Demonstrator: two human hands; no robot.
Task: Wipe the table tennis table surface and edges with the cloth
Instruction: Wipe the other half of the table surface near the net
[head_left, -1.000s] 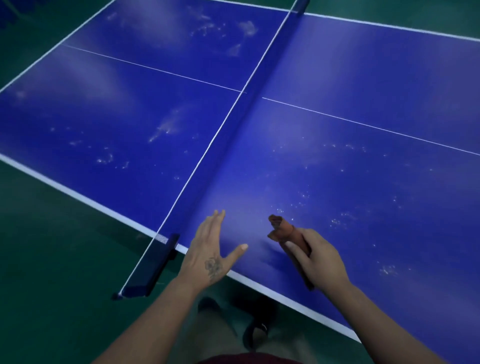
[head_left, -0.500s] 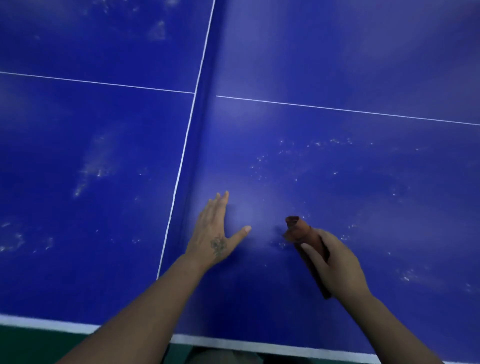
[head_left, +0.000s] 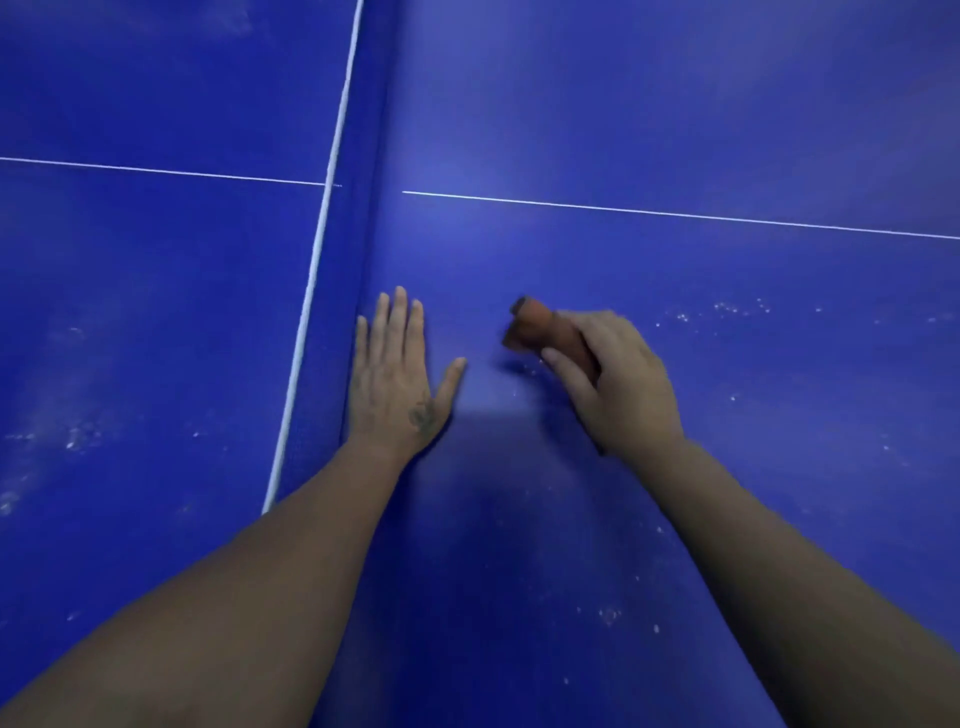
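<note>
Judging by the white specks dotting the blue table tennis table (head_left: 675, 130), wiping has barely begun — nearly all remains. Right hand (head_left: 618, 384) grips the rolled reddish-brown cloth (head_left: 545, 330) just above the surface; left hand (head_left: 397, 374) lies flat beside the net (head_left: 332, 218), fingers straight and together, thumb out.

Your table (head_left: 675, 130) is deep blue with thin white lines and pale specks; your cloth (head_left: 545, 332) is rusty orange-brown.

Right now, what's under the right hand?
The right hand grips a rolled brown cloth, whose end pokes out past the fingers. The rest of it and the table beneath are covered.
</note>
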